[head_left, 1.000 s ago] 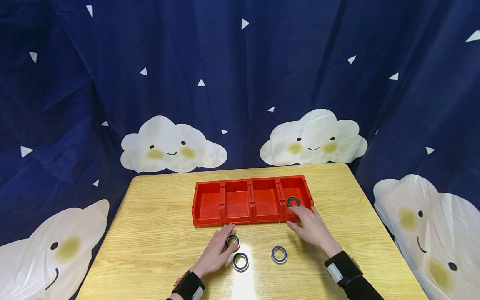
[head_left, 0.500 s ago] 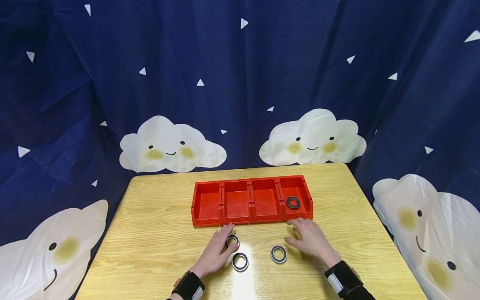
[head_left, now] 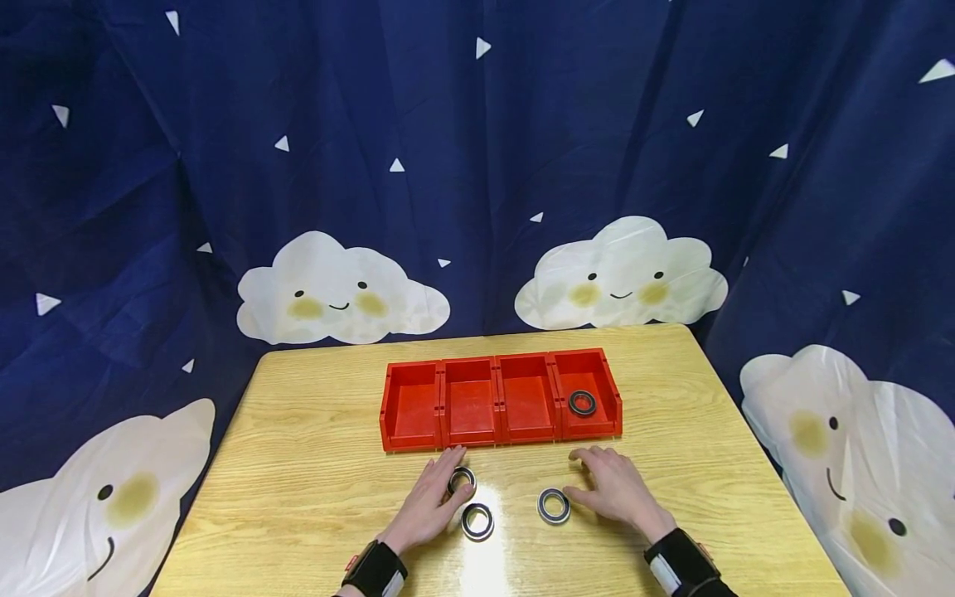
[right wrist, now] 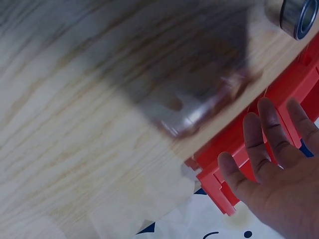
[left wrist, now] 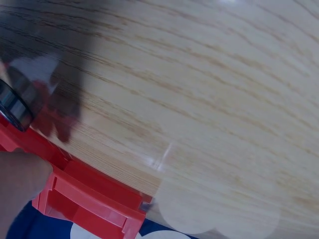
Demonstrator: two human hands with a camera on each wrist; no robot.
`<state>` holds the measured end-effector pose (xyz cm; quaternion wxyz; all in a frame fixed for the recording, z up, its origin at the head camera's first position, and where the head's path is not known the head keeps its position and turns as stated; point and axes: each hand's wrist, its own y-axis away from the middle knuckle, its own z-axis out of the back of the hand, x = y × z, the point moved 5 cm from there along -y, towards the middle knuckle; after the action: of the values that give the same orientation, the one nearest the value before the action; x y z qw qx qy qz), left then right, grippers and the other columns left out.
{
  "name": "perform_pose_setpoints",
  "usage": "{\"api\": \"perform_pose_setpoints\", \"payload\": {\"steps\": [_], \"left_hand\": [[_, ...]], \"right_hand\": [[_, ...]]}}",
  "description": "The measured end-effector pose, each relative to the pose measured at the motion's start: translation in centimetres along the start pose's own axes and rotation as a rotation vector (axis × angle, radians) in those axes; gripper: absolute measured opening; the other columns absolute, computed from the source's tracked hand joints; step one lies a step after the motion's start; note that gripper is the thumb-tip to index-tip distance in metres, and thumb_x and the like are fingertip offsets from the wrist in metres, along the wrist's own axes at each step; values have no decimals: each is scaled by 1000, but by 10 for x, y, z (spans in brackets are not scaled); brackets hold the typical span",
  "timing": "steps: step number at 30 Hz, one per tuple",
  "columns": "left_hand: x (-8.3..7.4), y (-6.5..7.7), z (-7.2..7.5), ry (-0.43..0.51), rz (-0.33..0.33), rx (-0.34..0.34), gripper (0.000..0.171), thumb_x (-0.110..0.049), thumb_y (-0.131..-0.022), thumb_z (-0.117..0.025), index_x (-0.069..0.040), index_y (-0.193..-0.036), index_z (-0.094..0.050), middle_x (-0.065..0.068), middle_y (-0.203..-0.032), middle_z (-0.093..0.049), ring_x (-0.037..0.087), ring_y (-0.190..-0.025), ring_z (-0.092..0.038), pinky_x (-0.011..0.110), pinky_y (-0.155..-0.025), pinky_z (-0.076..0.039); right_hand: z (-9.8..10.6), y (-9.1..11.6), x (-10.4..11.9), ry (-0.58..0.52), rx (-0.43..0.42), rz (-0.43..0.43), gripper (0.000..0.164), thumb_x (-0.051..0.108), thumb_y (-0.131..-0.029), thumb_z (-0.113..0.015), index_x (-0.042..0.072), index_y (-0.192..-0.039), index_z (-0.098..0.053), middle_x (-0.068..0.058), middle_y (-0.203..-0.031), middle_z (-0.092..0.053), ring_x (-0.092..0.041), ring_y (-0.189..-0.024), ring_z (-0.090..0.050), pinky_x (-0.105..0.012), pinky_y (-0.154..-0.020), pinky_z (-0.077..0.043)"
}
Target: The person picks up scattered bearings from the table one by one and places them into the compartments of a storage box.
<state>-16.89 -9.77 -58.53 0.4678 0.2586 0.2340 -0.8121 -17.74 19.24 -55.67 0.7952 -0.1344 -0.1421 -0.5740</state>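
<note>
Lower centre of the head view, the right hand (head_left: pixel 615 489) has its fingers spread wide, holding nothing, thumb tip just beside a ball bearing (head_left: pixel 542 507) flat on the table (head_left: pixel 313 481). A clean pick-up probably calls for pinching opposite sides of its outer rim. The left hand (head_left: pixel 429 506) lies fairly straight-fingered beside another bearing (head_left: pixel 472 481); whether it touches, I cannot tell.

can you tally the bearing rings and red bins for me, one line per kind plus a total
Bearing rings: 4 (3 outside the bins, 1 inside the rightmost bin in the head view)
Red bins: 4 (side by side in a row)
Total: 8
</note>
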Motion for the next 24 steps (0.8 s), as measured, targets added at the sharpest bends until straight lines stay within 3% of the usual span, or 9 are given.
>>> {"api": "perform_pose_setpoints", "payload": {"steps": [7,24], "left_hand": [[0,0,0,11,11,-1,61,-35,-96,-48,-5,-145,-29,12,-147,-31,30,-136,-21,52,-108,-14],[-1,0,1,19,14,-8,60,-34,-95,-49,-5,-144,-30,13,-146,-32,30,-136,-22,52,-108,-14]], "right_hand": [[-7,5,5,-3,-8,34,49,45,-71,-75,13,-106,-63,-3,-99,-61,-23,-92,-54,-50,-81,-42],[-17,6,9,-35,7,0,46,44,-72,-74,14,-105,-64,1,-96,-59,-21,-92,-54,-51,-83,-41]]}}
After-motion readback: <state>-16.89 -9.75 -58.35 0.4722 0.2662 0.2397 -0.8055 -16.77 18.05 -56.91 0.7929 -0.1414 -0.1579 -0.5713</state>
